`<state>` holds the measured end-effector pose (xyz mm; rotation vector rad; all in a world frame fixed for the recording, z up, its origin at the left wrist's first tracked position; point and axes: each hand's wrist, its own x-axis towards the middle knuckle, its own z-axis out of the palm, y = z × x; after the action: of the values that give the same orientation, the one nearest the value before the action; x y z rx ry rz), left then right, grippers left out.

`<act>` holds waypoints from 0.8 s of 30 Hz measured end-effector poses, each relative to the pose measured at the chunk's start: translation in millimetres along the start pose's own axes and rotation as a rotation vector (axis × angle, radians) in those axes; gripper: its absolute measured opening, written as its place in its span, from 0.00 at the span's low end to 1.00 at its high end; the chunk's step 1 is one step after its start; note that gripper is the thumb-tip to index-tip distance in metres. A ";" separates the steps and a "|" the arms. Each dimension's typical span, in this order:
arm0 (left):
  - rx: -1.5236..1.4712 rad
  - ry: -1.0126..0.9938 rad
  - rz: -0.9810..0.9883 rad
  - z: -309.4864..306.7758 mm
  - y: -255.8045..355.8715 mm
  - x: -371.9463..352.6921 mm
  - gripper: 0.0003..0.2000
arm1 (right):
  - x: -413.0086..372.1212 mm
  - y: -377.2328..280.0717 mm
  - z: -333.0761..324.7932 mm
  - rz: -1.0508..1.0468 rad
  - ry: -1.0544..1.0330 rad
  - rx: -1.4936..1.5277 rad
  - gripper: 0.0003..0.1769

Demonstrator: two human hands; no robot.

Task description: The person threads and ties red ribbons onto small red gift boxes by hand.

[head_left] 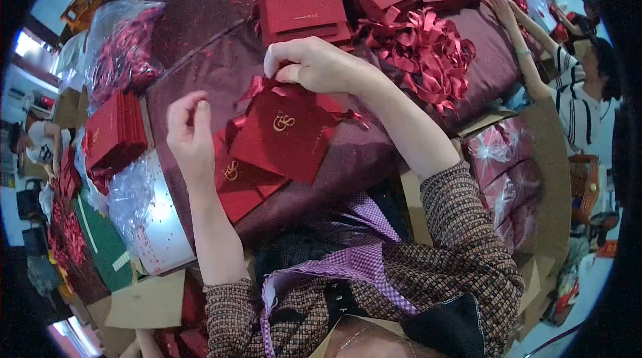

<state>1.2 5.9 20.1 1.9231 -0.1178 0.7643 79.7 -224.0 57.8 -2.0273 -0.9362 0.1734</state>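
Note:
My right hand [307, 67] is closed in a pinch on the dark red ribbon [284, 88] at the top edge of a red paper gift bag [284, 130] with a gold monogram. This bag lies tilted over another red gift bag [244, 184], which it partly covers. My left hand [189, 124] is raised to the left of the two bags, apart from them. Its fingers are loosely curled, with a gap to the thumb and nothing visible between them. A ribbon end [351, 116] sticks out at the upper bag's right side.
Loose red ribbons [431, 50] are heaped behind my right forearm. More gift bags [304, 0] lie along the far side of the cloth-covered table [200, 57]. A bag stack [115, 134] stands left. Wrapped red packs [501, 164] fill a carton at right. A co-worker [582, 90] reaches across.

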 end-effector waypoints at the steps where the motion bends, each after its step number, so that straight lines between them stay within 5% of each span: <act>1: -0.130 -0.141 -0.174 -0.4 4.9 -3.6 0.04 | 0.2 2.7 1.2 -0.006 0.009 0.024 0.06; 3: -0.051 -0.386 -0.104 3.9 7.7 -7.3 0.04 | 2.4 4.5 2.6 -0.018 0.040 0.001 0.06; 6: 0.052 -0.473 0.057 7.6 4.7 -10.9 0.06 | 8.6 12.8 8.0 -0.044 0.042 0.025 0.06; 13: 0.217 -0.380 -0.062 3.4 -11.2 -9.5 0.06 | -2.2 35.0 7.7 0.049 0.298 0.214 0.16; 15: 0.233 -0.363 -0.065 2.8 -16.4 -9.7 0.06 | -21.7 41.5 -5.7 -0.008 0.241 0.020 0.16; 16: 0.232 -0.363 -0.114 3.0 -16.3 -10.2 0.07 | -34.5 30.9 -10.7 0.191 0.156 0.023 0.17; 20: 0.252 -0.366 -0.226 3.0 -11.6 -8.7 0.08 | -72.9 28.7 2.1 0.242 0.109 -0.138 0.19; 23: 0.182 -0.288 -0.199 5.0 -17.4 -11.0 0.08 | -84.3 61.9 20.4 -0.160 0.224 -0.493 0.17; 24: 0.199 -0.290 -0.196 5.1 -20.1 -11.1 0.08 | -85.5 52.8 20.4 0.019 0.213 -0.322 0.14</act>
<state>2.7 8.4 -3.3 2.1894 -0.0308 0.3751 39.3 -286.0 -13.2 -2.2948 -0.8515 -0.1928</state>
